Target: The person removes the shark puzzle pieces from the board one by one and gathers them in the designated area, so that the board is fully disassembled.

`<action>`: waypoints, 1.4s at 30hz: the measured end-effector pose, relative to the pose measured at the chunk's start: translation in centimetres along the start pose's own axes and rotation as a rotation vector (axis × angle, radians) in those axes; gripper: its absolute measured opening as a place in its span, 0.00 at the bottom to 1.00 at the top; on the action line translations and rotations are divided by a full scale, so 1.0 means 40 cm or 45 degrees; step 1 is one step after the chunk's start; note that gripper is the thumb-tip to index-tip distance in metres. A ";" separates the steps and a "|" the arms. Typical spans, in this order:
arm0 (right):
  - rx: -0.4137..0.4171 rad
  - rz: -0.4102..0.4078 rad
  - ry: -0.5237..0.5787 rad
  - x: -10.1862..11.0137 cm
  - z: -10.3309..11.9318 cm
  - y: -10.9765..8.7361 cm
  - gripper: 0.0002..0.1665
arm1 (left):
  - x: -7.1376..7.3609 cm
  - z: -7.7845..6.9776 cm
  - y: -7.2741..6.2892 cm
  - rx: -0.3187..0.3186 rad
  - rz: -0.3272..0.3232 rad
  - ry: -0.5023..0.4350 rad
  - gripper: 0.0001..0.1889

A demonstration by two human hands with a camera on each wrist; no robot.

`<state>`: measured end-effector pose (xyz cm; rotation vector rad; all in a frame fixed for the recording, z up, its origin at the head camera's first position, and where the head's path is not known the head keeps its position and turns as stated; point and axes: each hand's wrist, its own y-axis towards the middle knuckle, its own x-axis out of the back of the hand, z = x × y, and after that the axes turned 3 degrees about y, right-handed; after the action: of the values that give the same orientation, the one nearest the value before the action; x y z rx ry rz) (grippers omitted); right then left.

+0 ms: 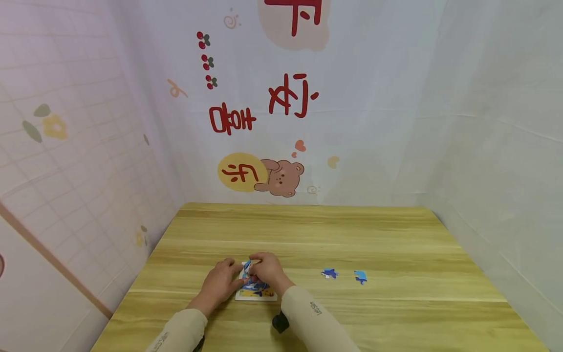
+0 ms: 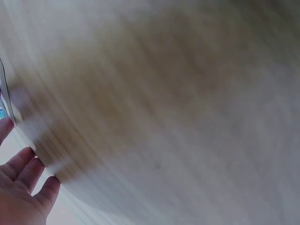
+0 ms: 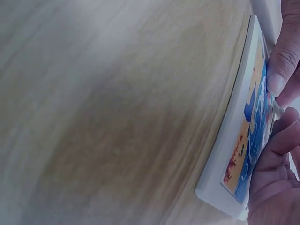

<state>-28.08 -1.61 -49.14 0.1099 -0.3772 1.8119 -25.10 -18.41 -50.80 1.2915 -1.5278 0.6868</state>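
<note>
A white-framed jigsaw puzzle board [image 1: 245, 297] with a blue and yellow sea picture lies on the table between the hands. The left hand [image 1: 220, 282] rests at its left side, fingers extended and thumb on the picture. In the left wrist view, the fingertips [image 2: 52, 183] of that hand touch the tabletop. Over the board's upper part, the right hand [image 1: 267, 270] has its fingers bent and pinches a puzzle piece [image 3: 277, 110], seen mostly edge-on in the right wrist view. Its picture is largely covered by the fingers.
Two loose blue puzzle pieces, one purplish-blue [image 1: 329, 274] and one lighter blue [image 1: 360, 277], lie right of the board on the wooden table [image 1: 396, 244]. A black object [image 1: 280, 322] shows beside the right sleeve. Printed cloth walls [image 1: 374, 122] enclose the table.
</note>
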 end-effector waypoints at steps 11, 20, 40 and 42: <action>0.024 -0.008 0.028 0.062 -0.014 -0.016 0.22 | 0.013 -0.012 -0.002 0.031 0.040 -0.021 0.23; 0.062 -0.077 -0.004 0.165 -0.067 -0.040 0.21 | 0.011 -0.007 -0.001 0.063 0.085 -0.016 0.24; 0.002 -0.151 -0.047 0.283 -0.135 -0.116 0.23 | 0.023 -0.009 -0.004 0.065 0.107 -0.018 0.25; -0.005 -0.173 -0.054 0.284 -0.138 -0.119 0.22 | 0.022 -0.011 -0.005 0.067 0.114 -0.023 0.25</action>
<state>-25.99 11.69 -50.33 0.1681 -0.3941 1.6765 -24.74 -18.44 -49.85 1.2772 -1.5994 0.7791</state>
